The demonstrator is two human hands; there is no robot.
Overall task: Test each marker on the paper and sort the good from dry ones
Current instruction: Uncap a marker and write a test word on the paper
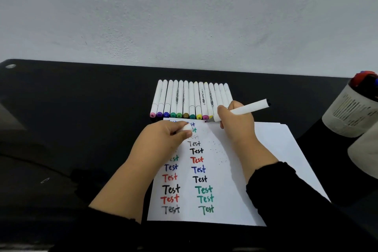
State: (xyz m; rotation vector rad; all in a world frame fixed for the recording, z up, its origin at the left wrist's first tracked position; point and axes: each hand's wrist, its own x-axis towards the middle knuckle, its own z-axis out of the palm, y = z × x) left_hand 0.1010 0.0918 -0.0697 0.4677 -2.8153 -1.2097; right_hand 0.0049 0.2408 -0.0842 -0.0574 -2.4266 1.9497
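Looks like a plain desk corner in a home or small office, though hard to tell which. Dark glossy surface point(81, 108) pushed against a bare, pale, slightly scuffed wall point(184, 16). Stationery throughout: a neat row of white-barrelled markers point(190, 99), a white sheet of paper point(270, 149) covered in coloured "Test" scribbles, and at the right edge a pale holder point(347, 112) stuffed with more pens.

White paper point(266, 149) lies flat on near table, two columns of "Test" in black, red, blue, green. White marker point(245, 109), uncapped, tip at paper's far edge, tilted right. Row of capped white markers point(190, 98) just beyond paper, side by side.
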